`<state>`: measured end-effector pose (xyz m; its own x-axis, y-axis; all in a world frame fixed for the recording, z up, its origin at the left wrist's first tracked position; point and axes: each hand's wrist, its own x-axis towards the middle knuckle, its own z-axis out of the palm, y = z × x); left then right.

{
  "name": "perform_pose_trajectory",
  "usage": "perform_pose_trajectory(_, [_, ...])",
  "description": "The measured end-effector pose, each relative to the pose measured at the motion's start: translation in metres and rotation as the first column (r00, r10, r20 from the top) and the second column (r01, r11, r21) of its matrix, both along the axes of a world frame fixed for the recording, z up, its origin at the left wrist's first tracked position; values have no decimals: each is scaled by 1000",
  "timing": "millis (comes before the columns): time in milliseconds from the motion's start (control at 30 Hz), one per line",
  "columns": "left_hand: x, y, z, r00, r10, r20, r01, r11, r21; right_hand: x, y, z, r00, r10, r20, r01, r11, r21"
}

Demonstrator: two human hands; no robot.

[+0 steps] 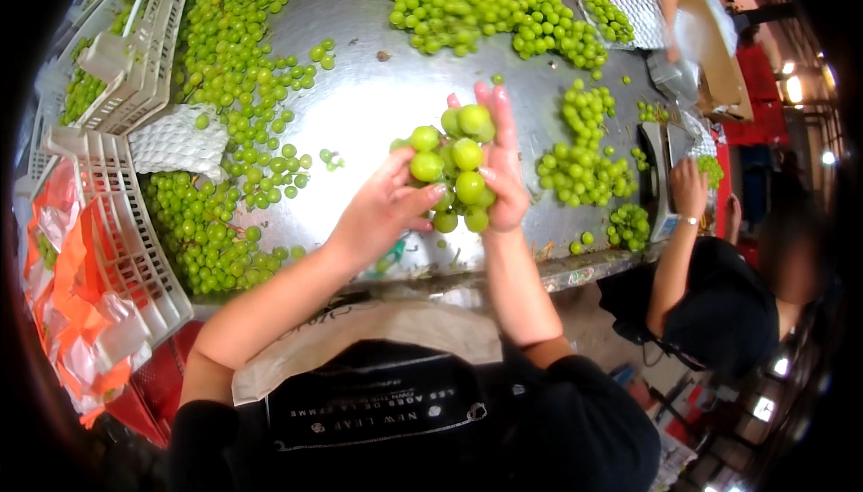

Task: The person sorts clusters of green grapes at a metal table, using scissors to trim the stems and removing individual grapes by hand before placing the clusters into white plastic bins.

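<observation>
In front of me, above a metal table (360, 119), I hold a small bunch of green grapes (468, 155). My right hand (509, 188) supports it from the right, with its thumb across the front and its long fingers stretched up behind. From the left, the thumb and fingers of my left hand (388, 200) close on the lower left grapes; the exact grip is partly hidden. Loose grapes (270, 173) lie beyond my left wrist, and another bunch (589, 173) rests to the right of my right hand.
White plastic crates (117, 204) line the left side, one with orange and clear wrapping (72, 267). White foam padding (184, 143) lies beside a grape heap (225, 51). More bunches (458, 6) sit at the far side. A co-worker's hand (690, 188) is at a tray on the right.
</observation>
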<state>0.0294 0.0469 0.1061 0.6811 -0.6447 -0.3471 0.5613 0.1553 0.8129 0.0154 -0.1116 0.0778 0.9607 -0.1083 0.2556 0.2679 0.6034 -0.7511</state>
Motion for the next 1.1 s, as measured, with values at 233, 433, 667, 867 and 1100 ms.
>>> perform_pose_trajectory(233, [1, -1, -13, 941, 25, 338, -99, 974, 204, -7, -3, -36, 925, 356, -130, -285, 880, 381])
perform_pose_trajectory(433, [30, 10, -24, 987, -92, 134, 25, 900, 435, -23, 4, -46, 878, 415, -236, -336, 888, 313])
perform_pose_trajectory(667, [20, 4, -35, 977, -135, 166, 46, 890, 454, -32, 0, -51, 846, 373, -380, -179, 871, 457])
perform_pose_trajectory(867, [29, 7, -32, 961, -196, 194, 95, 896, 434, -47, -27, -67, 841, 419, -343, -214, 839, 500])
perform_pose_trajectory(1100, [37, 35, -18, 962, -29, 271, -53, 956, 289, 11, -156, -23, 785, -141, -604, 133, 989, -58])
